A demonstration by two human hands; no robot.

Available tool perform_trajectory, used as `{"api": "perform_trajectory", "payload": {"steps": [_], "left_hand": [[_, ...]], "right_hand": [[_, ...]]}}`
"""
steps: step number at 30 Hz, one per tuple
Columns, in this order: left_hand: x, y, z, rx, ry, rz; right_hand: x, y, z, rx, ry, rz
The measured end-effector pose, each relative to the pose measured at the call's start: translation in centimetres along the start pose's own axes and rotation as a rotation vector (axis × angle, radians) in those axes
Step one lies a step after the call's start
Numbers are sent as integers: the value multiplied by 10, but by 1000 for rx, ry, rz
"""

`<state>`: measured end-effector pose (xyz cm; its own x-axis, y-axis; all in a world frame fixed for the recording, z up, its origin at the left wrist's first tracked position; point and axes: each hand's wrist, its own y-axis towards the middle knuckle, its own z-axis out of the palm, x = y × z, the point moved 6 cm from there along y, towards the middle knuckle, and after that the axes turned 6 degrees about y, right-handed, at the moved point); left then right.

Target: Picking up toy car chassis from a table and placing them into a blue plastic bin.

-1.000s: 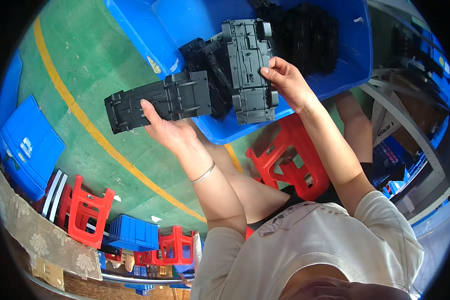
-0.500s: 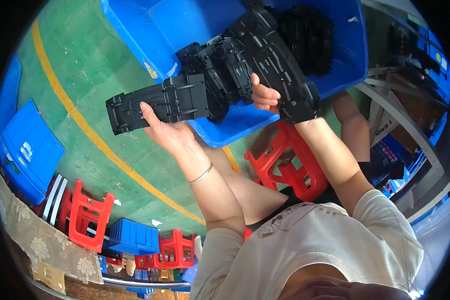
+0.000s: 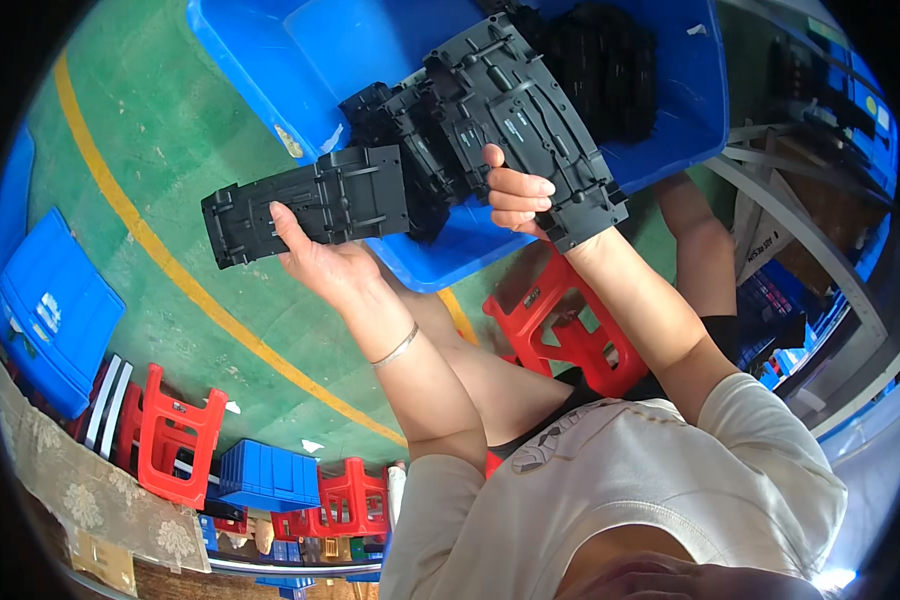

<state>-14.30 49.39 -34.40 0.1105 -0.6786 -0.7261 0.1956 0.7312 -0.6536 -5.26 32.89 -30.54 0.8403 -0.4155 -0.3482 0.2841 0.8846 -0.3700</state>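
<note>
My left hand [image 3: 322, 252] is closed round the lower edge of a black molded plastic panel [image 3: 360, 195], thumb on its ribbed face; the panel lies nearly level by the bin's near left corner. A second, longer black molded plastic panel [image 3: 540, 130] is gripped by its left edge in my right hand [image 3: 518, 195], fingers curled over it. It slants up and left above the large blue bin [image 3: 450, 265]. Inside, a row of similar black parts [image 3: 415, 135] stands between the two held panels. More black parts [image 3: 605, 75] are stacked at the bin's right.
A red stool [image 3: 560, 330] stands just below the bin, between my legs. To the right rises a grey metal frame [image 3: 820, 230]. More red stools [image 3: 180, 430], a blue crate [image 3: 270, 475] and blue bins [image 3: 60, 310] stand at the left. A yellow line [image 3: 170, 255] crosses the green floor.
The panel in my right hand has swung and tilted, its ribbed face now showing more fully, and that hand has shifted slightly left. My left hand keeps its hold with little movement.
</note>
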Motion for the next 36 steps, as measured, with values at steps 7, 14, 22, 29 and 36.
{"api": "perform_trajectory", "payload": {"steps": [7,14,22,29,36], "left_hand": [[-6,-2,5,18,60,75],[3,-21,28,426,168,-86],[9,-37,52,876,235,-154],[7,-44,47,894,-80,-547],[14,-28,31,823,-221,-351]], "right_hand": [[0,2,-3,-27,52,-21],[4,6,-10,-10,22,-42],[-14,33,-9,135,-142,-2],[-23,51,-9,308,-294,73],[-42,59,-10,344,-145,142]]}}
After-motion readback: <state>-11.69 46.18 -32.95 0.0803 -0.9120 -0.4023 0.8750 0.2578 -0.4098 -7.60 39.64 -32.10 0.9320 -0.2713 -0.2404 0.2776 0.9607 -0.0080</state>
